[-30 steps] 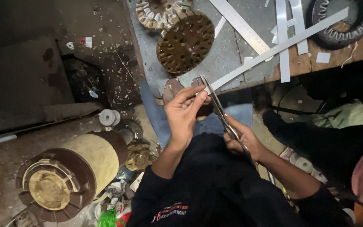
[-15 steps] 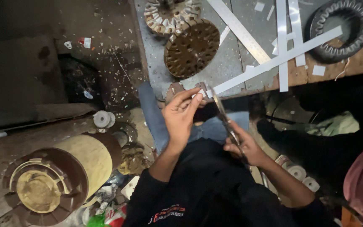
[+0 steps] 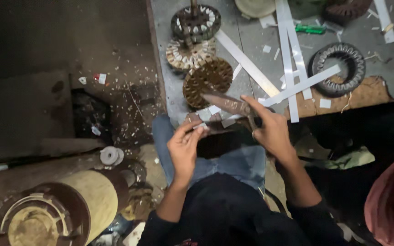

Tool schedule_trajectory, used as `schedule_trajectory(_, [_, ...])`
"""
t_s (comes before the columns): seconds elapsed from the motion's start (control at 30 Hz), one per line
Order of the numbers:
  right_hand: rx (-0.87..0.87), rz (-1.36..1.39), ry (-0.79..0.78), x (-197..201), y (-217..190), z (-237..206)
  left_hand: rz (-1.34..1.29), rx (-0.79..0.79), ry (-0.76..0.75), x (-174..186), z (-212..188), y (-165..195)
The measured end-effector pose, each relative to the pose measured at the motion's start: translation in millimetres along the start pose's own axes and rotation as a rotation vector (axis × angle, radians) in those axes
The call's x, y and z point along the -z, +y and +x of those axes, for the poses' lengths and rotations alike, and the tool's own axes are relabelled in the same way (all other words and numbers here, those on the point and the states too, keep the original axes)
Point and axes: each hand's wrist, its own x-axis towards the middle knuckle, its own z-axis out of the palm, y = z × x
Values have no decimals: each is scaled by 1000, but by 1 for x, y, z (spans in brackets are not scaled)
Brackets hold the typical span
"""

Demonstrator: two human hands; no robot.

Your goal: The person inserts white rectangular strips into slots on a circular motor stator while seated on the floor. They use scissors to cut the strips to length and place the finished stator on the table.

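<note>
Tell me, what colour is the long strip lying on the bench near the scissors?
White, seen in the head view: the long strip.

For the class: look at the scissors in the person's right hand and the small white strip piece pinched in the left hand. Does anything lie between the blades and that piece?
Nothing visible does. The right hand holds the scissors with blades pointing toward the left hand, which pinches the white piece at its fingertips. Only open space over the lap separates them.

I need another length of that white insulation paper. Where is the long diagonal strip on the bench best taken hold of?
Judging by its pose, grip the long white strip at its lower end, nearest the right hand, from the bench edge: it is flat and thin, so pinch it across its width.
</note>
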Motion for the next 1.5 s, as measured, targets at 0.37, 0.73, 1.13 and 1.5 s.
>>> schedule_trajectory(0.37, [109,117,-62,10,12,-5,423,-348,-213,-25,-19,29])
schedule_trajectory(0.73, [219,728,382,-64,6,-57,-262,166,-47,-31,-1,10])
schedule_trajectory(1.13, [-39,739,492,-64,-22,-47,-390,203,-228,-32,-14,7])
schedule_trajectory(1.5, [-148,1050,436,-46,-65,-38,-502,260,-382,-20,-8,14])
